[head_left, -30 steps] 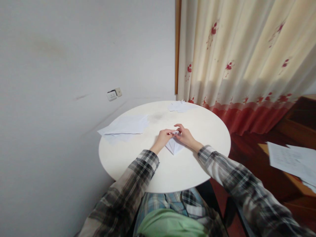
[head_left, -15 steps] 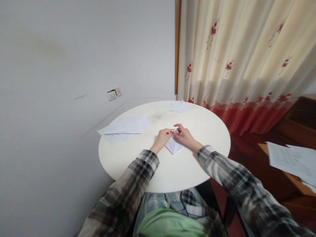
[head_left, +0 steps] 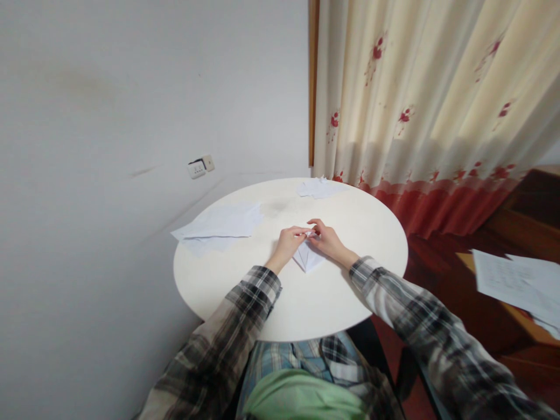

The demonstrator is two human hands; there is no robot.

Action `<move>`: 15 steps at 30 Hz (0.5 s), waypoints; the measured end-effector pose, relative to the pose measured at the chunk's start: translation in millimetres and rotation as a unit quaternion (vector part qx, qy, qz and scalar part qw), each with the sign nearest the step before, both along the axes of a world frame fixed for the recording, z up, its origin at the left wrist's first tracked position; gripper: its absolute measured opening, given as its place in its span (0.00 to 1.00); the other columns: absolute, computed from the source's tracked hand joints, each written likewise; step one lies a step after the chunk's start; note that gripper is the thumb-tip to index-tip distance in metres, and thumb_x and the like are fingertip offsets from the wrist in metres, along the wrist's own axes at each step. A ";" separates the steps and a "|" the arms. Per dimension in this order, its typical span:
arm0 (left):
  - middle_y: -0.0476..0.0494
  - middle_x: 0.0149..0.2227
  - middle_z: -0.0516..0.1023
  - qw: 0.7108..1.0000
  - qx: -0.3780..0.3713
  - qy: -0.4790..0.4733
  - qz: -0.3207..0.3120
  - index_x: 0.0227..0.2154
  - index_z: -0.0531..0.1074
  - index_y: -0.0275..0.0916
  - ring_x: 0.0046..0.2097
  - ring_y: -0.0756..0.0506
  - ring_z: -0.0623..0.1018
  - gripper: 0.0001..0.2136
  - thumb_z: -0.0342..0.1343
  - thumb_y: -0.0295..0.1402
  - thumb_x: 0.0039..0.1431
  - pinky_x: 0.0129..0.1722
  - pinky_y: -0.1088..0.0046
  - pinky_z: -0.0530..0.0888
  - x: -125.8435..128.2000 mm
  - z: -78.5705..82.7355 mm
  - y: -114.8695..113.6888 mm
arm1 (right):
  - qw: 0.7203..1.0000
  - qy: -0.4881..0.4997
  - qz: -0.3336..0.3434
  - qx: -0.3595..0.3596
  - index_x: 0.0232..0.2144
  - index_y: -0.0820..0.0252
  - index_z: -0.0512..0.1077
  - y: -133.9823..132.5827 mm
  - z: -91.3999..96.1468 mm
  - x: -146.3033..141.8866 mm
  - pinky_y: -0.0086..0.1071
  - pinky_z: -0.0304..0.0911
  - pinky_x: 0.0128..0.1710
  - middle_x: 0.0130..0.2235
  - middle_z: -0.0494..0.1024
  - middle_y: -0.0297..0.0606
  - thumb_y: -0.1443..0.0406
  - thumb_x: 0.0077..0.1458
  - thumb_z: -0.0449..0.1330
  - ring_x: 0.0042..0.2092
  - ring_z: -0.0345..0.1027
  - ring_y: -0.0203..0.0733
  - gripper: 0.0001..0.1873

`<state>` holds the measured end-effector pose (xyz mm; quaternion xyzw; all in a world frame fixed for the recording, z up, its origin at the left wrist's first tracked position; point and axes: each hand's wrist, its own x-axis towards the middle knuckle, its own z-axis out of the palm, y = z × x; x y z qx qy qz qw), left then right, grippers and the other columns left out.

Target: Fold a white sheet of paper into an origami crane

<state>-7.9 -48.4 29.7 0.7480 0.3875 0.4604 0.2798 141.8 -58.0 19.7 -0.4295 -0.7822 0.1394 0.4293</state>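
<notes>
A small piece of folded white paper [head_left: 307, 260] lies on the round white table [head_left: 289, 309], its pointed end toward me and crease lines running to that point. My left hand [head_left: 290, 242] pinches the paper's far end from the left, thumb and fingers closed. From the right, my right hand [head_left: 327, 239] grips the same far end, its index finger bent and raised above the thumb. The fingertips of both hands almost meet there and hide the paper's far edge.
A stack of white sheets [head_left: 223, 221] rests on the table's left side. Paper pieces [head_left: 321, 187] lie at the far edge. A wall with a socket [head_left: 196, 169] stands left, a curtain [head_left: 420, 116] behind. Written sheets [head_left: 516, 280] lie on wooden furniture at right.
Both hands keep hold of the paper's far end, with only slight finger movement. The whole view has shifted very slightly.
</notes>
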 end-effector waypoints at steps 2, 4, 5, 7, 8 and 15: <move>0.45 0.34 0.79 1.000 0.006 0.004 -0.003 0.30 0.77 0.38 0.38 0.48 0.76 0.12 0.51 0.21 0.47 0.42 0.71 0.71 -0.3 0.2 0.1 | 1.000 0.000 0.002 0.004 0.44 0.61 0.59 0.4 -0.8 0.3 0.27 0.57 0.31 0.28 0.71 0.33 0.71 0.44 0.54 0.30 0.65 0.36 0.21; 0.45 0.34 0.79 1.000 0.008 0.005 -0.005 0.30 0.77 0.38 0.38 0.48 0.76 0.12 0.51 0.21 0.46 0.43 0.71 0.70 -0.6 0.6 0.2 | 1.000 0.003 0.004 0.009 0.44 0.61 0.59 0.9 -1.6 0.5 0.27 0.58 0.31 0.28 0.72 0.33 0.70 0.45 0.54 0.30 0.65 0.36 0.20; 0.45 0.35 0.79 1.000 0.008 0.005 -0.007 0.30 0.77 0.38 0.38 0.47 0.76 0.12 0.51 0.21 0.46 0.43 0.71 0.70 -0.9 1.0 0.2 | 1.000 0.005 0.006 0.011 0.44 0.61 0.59 1.1 -2.0 0.6 0.27 0.58 0.31 0.28 0.72 0.33 0.69 0.46 0.54 0.30 0.65 0.36 0.20; 0.45 0.35 0.79 1.000 0.008 0.008 -0.018 0.30 0.77 0.38 0.39 0.47 0.76 0.11 0.52 0.21 0.47 0.43 0.70 0.70 -1.9 2.9 -0.5 | 1.000 0.007 0.006 0.013 0.44 0.61 0.59 1.3 -2.4 0.8 0.27 0.58 0.30 0.28 0.72 0.33 0.68 0.47 0.54 0.29 0.65 0.36 0.19; 0.45 0.35 0.79 1.000 0.009 0.011 -0.026 0.30 0.77 0.38 0.40 0.47 0.76 0.11 0.52 0.21 0.47 0.44 0.70 0.70 -2.5 4.4 -1.2 | 1.000 0.006 0.005 0.013 0.44 0.61 0.59 1.3 -2.5 0.9 0.27 0.58 0.30 0.27 0.71 0.33 0.67 0.48 0.53 0.29 0.65 0.36 0.19; 0.43 0.36 0.79 0.998 0.001 0.023 -0.065 0.33 0.77 0.37 0.40 0.45 0.76 0.09 0.57 0.30 0.48 0.45 0.69 0.69 -8.6 17.4 -8.4 | 1.000 -0.012 -0.015 0.015 0.44 0.61 0.59 1.9 -3.3 1.4 0.27 0.57 0.29 0.27 0.70 0.32 0.66 0.48 0.55 0.28 0.63 0.35 0.19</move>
